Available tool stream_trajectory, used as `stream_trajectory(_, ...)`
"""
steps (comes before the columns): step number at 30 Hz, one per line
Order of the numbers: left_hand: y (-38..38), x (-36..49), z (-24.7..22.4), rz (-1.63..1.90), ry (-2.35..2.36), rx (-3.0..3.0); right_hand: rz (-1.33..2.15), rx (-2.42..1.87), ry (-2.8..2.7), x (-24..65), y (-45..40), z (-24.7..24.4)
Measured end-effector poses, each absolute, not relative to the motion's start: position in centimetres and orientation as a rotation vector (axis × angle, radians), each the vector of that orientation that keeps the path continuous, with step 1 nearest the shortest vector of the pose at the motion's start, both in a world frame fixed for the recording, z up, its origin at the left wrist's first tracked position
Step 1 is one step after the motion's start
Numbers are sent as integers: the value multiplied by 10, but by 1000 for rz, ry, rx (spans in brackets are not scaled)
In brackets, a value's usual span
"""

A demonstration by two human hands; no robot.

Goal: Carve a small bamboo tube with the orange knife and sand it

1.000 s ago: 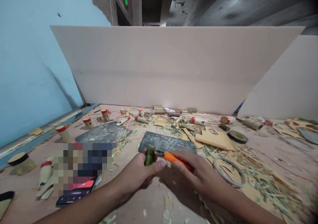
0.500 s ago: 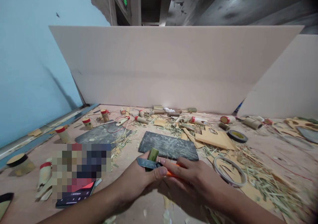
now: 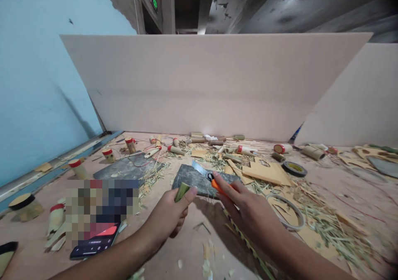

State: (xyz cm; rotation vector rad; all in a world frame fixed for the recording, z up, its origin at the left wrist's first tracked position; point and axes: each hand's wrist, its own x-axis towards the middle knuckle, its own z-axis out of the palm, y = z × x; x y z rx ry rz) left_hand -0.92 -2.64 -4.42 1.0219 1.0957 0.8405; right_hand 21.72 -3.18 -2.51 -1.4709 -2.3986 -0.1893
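Note:
Near the middle of the view, my left hand [image 3: 172, 213] is closed around a short green bamboo piece [image 3: 182, 192], whose end sticks up between thumb and fingers. My right hand [image 3: 244, 201] grips an orange utility knife [image 3: 219, 186]. The knife's blade points up and to the left, apart from the bamboo, over a dark grey slab [image 3: 199, 182] lying on the table. A long thin strip with dark marks [image 3: 247, 242] runs below my right hand toward the bottom edge.
Bamboo shavings [image 3: 336, 226] and cut yellow board [image 3: 264, 172] lie on the right, near a tape roll [image 3: 294, 169] and a pale ring [image 3: 300, 220]. On the left are a phone [image 3: 93, 247], another slab [image 3: 124, 167] and red-topped bamboo pieces [image 3: 79, 169].
The knife blade has moved off the bamboo, up and to the right. My hands have separated, and the green piece has shifted slightly left in my left hand.

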Motion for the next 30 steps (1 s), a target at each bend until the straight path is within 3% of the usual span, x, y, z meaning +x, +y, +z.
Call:
stream_trajectory(10,-31,-17,-37,694,909,1076,-13,-1095,-2618,223,-29,-29)
stream_trajectory(15,-36,-9,-29,786,703,1079,42,-1006,-2690,221,-34,-26)
stream_trajectory(21,-36,-8,-33,850,939,1178,-127,-1089,-2684,216,-42,-29)
stream_trajectory(25,-31,-7,-44,824,1165,1103,-103,-1374,-2467,209,-39,-30)
stream_trajectory(30,-29,-7,-45,855,1038,1111,-28,-1519,-2284,215,-28,-27)
